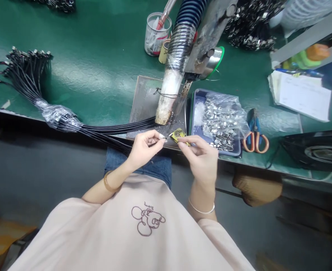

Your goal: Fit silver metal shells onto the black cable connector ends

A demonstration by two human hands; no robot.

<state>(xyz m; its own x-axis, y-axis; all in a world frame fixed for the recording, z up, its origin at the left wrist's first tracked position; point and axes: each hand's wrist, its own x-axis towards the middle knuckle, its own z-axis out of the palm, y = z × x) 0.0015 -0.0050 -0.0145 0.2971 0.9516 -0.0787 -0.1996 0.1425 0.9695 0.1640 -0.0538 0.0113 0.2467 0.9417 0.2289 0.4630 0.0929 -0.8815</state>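
My left hand pinches the end of a black cable at the near edge of the green bench. My right hand is closed on a small yellow tool whose tip meets the cable end. Both hands sit just below a soldering station, where a white-wrapped nozzle and an iron tip hang over a grey metal plate. The bundle of black cables fans out to the far left, wrapped in clear plastic midway.
A blue tray with a plastic bag of small metal shells lies right of the plate. Orange-handled scissors lie beside it. A plastic cup stands behind. Papers and a fan are at the right.
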